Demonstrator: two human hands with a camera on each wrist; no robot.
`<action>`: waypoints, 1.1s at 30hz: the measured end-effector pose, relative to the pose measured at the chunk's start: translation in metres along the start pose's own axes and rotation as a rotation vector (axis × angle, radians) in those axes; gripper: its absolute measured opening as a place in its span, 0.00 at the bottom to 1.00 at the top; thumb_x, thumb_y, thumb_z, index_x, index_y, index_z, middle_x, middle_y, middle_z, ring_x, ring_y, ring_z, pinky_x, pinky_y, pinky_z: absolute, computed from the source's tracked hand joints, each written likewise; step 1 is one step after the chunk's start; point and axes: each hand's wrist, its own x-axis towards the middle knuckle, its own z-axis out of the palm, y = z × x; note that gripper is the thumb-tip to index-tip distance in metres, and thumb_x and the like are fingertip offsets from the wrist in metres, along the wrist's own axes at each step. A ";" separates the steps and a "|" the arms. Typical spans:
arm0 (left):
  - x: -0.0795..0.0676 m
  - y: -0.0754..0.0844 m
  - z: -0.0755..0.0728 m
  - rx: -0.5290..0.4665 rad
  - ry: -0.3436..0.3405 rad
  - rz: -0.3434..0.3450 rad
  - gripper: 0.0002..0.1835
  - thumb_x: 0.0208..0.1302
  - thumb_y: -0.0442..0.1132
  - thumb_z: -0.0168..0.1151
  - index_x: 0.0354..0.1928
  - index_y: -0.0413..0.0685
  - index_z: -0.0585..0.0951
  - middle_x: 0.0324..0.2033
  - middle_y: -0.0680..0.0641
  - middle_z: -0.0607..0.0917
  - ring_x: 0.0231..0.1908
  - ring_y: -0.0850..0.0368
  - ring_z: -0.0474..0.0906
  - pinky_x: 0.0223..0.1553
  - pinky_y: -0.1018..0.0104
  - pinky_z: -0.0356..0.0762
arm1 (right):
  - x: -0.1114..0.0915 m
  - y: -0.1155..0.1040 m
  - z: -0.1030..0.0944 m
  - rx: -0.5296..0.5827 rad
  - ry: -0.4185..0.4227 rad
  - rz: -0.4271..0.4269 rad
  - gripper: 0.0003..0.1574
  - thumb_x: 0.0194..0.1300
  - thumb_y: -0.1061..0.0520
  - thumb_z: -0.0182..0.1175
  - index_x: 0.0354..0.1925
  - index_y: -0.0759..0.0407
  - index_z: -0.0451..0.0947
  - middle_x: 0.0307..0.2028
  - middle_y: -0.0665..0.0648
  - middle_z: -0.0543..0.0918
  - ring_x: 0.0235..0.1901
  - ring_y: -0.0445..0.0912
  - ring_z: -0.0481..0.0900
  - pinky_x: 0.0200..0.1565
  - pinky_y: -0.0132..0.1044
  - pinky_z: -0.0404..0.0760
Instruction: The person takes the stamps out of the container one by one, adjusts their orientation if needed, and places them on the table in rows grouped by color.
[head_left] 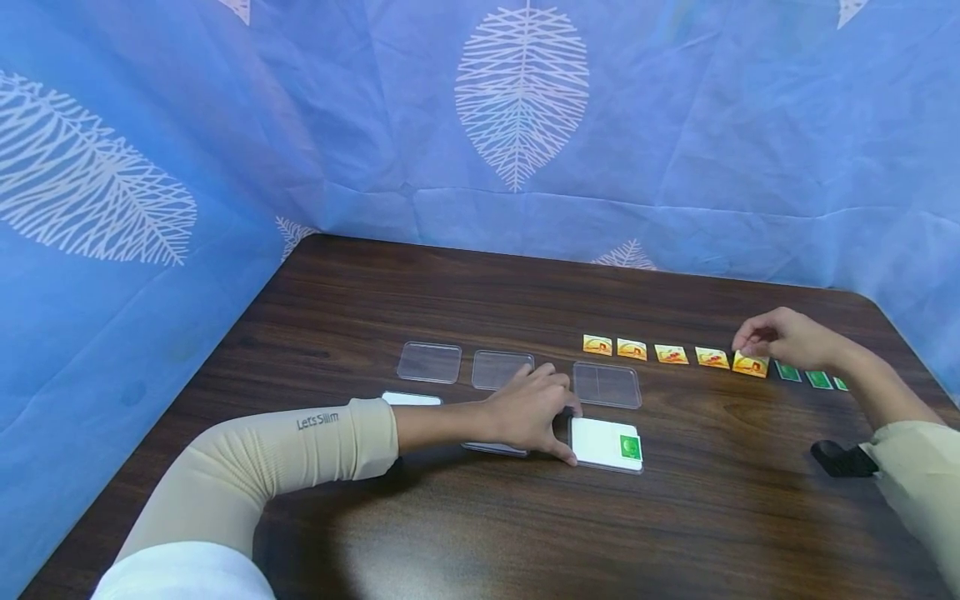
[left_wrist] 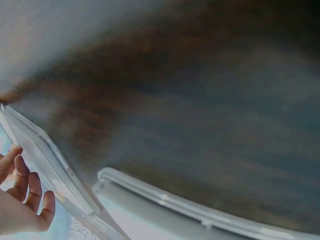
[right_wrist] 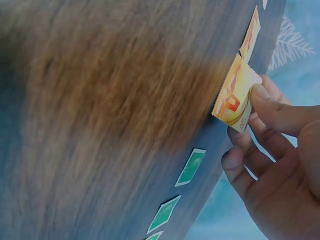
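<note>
My right hand point(head_left: 795, 335) pinches a yellow-orange postage stamp point(right_wrist: 234, 92) between thumb and fingers. That stamp is tilted up off the table at the right end of a row of yellow stamps point(head_left: 671, 355). Green stamps point(right_wrist: 190, 167) lie just beyond it. My left hand point(head_left: 528, 408) rests with spread fingers at the left edge of a clear plastic case point(head_left: 637, 469). In this case lies a white card point(head_left: 595, 442) bearing a green stamp point(head_left: 631, 447) at its right side. Whether the left fingertips press the case or only touch it is hard to see.
Three clear plastic lids point(head_left: 429, 362) lie behind the left hand. Another white card point(head_left: 411, 399) and a further case point(head_left: 495, 449) are partly hidden by the left arm. A black strap end point(head_left: 843, 460) hangs by the right sleeve. Blue patterned cloth point(head_left: 405, 125) hangs behind the brown table point(head_left: 420, 275).
</note>
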 end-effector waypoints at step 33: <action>0.000 0.002 -0.002 0.010 -0.014 -0.002 0.31 0.55 0.63 0.78 0.56 0.56 0.87 0.48 0.55 0.83 0.43 0.62 0.68 0.42 0.70 0.59 | 0.005 -0.010 0.009 -0.176 0.125 -0.019 0.03 0.68 0.71 0.62 0.39 0.70 0.83 0.31 0.52 0.84 0.27 0.42 0.75 0.29 0.37 0.74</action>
